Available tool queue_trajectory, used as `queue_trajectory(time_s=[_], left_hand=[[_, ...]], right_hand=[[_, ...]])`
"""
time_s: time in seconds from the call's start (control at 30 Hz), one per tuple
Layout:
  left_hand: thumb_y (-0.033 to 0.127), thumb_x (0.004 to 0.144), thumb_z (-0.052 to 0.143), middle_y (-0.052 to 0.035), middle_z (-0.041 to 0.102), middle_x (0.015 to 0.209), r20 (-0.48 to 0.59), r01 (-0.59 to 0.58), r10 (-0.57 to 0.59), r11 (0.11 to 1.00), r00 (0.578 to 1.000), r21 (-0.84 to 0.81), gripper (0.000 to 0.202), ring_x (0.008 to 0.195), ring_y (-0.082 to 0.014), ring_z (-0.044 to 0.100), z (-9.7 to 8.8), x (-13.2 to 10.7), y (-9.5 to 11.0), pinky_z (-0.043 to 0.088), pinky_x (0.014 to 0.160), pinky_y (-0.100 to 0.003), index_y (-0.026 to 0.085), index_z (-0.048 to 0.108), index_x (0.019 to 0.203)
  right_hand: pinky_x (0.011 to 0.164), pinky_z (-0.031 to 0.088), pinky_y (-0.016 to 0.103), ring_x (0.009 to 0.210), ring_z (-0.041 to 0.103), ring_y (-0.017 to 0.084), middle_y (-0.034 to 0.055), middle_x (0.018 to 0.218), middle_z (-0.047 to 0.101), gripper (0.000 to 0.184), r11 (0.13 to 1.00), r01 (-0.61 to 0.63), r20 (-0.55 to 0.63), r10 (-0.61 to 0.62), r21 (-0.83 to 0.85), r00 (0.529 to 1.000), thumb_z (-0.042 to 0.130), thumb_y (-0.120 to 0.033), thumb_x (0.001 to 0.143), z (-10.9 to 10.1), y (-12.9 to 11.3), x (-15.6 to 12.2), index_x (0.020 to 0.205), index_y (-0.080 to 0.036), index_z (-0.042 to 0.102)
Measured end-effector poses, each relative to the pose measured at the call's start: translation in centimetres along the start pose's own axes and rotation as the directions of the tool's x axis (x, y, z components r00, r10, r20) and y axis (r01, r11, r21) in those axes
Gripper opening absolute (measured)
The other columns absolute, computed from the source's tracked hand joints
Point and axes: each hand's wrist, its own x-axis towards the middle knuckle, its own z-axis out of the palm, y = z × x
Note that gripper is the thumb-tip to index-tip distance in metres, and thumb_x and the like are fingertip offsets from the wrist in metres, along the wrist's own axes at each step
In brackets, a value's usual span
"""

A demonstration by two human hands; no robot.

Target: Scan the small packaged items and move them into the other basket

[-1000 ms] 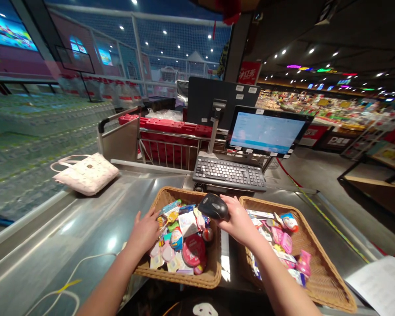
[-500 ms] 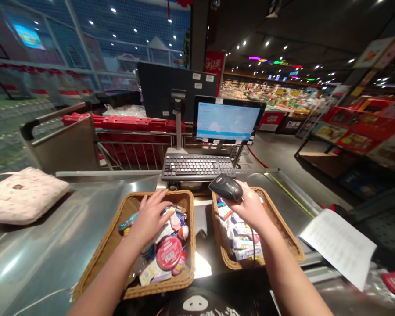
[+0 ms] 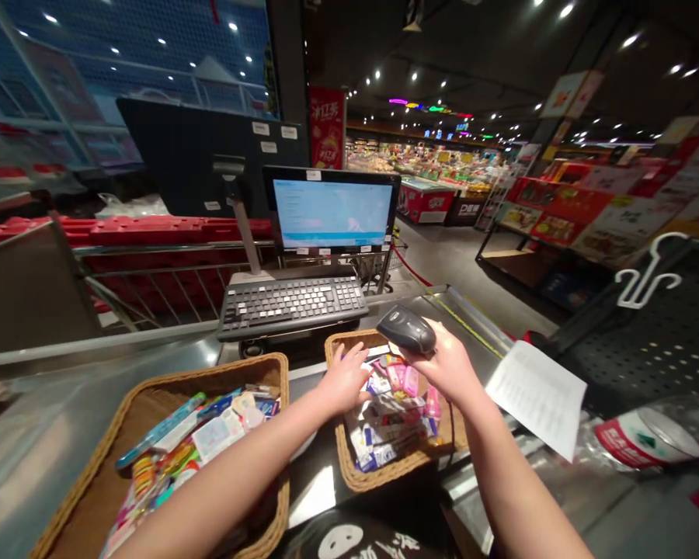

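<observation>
My right hand [image 3: 450, 365] is closed around a black handheld barcode scanner [image 3: 406, 328], held above the right wicker basket [image 3: 378, 475]. My left hand [image 3: 345, 378] reaches across into that same basket with its fingers spread, resting on the small packets [image 3: 393, 411] heaped inside. Nothing shows in its grasp. The left wicker basket [image 3: 206, 371] holds several small colourful packets, sweets and a toothbrush pack [image 3: 161, 428], and my left forearm passes over its right side.
A grey keyboard [image 3: 291, 304] and a lit monitor [image 3: 332, 211] stand behind the baskets on the steel checkout counter [image 3: 17, 458]. A printed paper sheet [image 3: 539, 394] lies at the right. Red shopping carts [image 3: 151, 256] sit beyond the counter. Store shelves [image 3: 611, 210] stand at the right.
My left hand has left the left basket and crossed over into the right basket. The view has swung right; the white handbag is out of sight. The scanner stays in my right hand.
</observation>
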Motion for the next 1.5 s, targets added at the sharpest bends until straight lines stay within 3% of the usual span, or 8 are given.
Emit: queue_trajectory(time_s=[0.17,0.33,0.47,0.67,0.83,1.07,1.27,1.5], left_hand=[[0.024,0.080,0.060,-0.0157,0.051,0.144,0.088,-0.041,0.039,0.999,0.995,0.027,0.020,0.144,-0.0340,0.028,3.8,4.7,1.4,0.006,0.119,-0.060,0.016,0.076,0.090],[0.020,0.080,0.058,-0.0156,0.055,0.139,0.123,-0.012,0.005,0.998,0.992,0.062,0.024,0.145,-0.0344,0.026,6.6,6.7,1.8,0.001,0.119,-0.060,0.017,0.076,0.096],[0.019,0.081,0.059,-0.0151,0.059,0.134,0.124,0.028,-0.037,0.997,0.992,0.078,0.024,0.144,-0.0334,0.027,7.6,7.1,1.8,-0.001,0.120,-0.058,0.017,0.075,0.098],[0.009,0.078,0.057,-0.0172,0.070,0.106,0.087,0.137,-0.139,0.990,0.987,0.031,0.021,0.130,-0.0361,0.046,7.7,7.8,0.7,0.014,0.116,-0.064,0.013,0.075,0.088],[0.013,0.079,0.055,-0.0105,0.071,0.113,-0.004,0.182,-0.183,0.981,0.983,-0.072,0.022,0.129,-0.0301,0.051,5.7,6.9,-0.5,0.022,0.114,-0.061,0.020,0.074,0.087],[0.025,0.082,0.060,-0.0057,0.062,0.134,-0.184,0.258,-0.280,0.957,0.942,-0.135,0.014,0.140,-0.0319,0.036,0.0,2.7,-2.1,0.020,0.114,-0.064,0.021,0.070,0.073],[0.030,0.087,0.056,-0.0041,0.059,0.139,-0.346,0.275,-0.366,0.918,0.864,-0.285,0.018,0.143,-0.0316,0.032,-4.8,-0.6,-2.9,0.019,0.113,-0.066,0.021,0.067,0.074],[0.033,0.089,0.052,-0.0052,0.058,0.139,-0.511,0.280,-0.438,0.891,0.740,-0.358,0.022,0.144,-0.0313,0.032,-8.2,-2.7,-4.3,0.018,0.113,-0.068,0.021,0.063,0.074]], right_hand=[[0.104,0.043,0.055,0.115,0.061,0.033,0.0145,0.117,0.069,0.040,0.999,-0.033,-0.019,0.033,0.007,0.999,0.067,-0.038,0.078,-0.8,1.9,-0.2,0.112,-0.017,0.066],[0.109,0.036,0.059,0.119,0.060,0.033,0.0139,0.123,0.067,0.041,0.998,-0.050,0.008,0.050,0.029,0.999,0.067,-0.036,0.078,-1.1,3.3,-0.1,0.115,-0.018,0.065],[0.111,0.032,0.061,0.121,0.059,0.034,0.0138,0.124,0.067,0.044,0.997,-0.069,0.008,0.069,0.046,0.998,0.068,-0.036,0.077,-1.0,4.2,0.1,0.117,-0.019,0.064],[0.109,0.035,0.060,0.121,0.059,0.034,0.0151,0.123,0.068,0.043,0.997,-0.054,0.019,0.053,0.063,0.998,0.068,-0.036,0.076,-0.9,4.5,0.5,0.115,-0.017,0.065],[0.111,0.033,0.059,0.121,0.059,0.033,0.0148,0.125,0.067,0.045,0.997,-0.059,0.030,0.058,0.052,0.998,0.067,-0.035,0.077,-1.1,4.6,0.3,0.118,-0.018,0.064],[0.109,0.036,0.057,0.120,0.060,0.034,0.0144,0.123,0.068,0.044,0.997,-0.041,0.006,0.041,0.063,0.999,0.068,-0.031,0.075,-0.9,4.0,0.1,0.117,-0.017,0.065],[0.109,0.036,0.060,0.122,0.058,0.034,0.0154,0.125,0.067,0.044,0.998,0.000,0.020,-0.001,0.062,1.000,0.065,-0.033,0.077,-0.1,2.3,0.4,0.118,-0.016,0.065],[0.110,0.033,0.062,0.125,0.055,0.035,0.0143,0.125,0.067,0.040,0.997,0.034,0.018,-0.035,0.067,0.999,0.063,-0.033,0.079,0.5,-0.9,1.2,0.116,-0.020,0.065]])
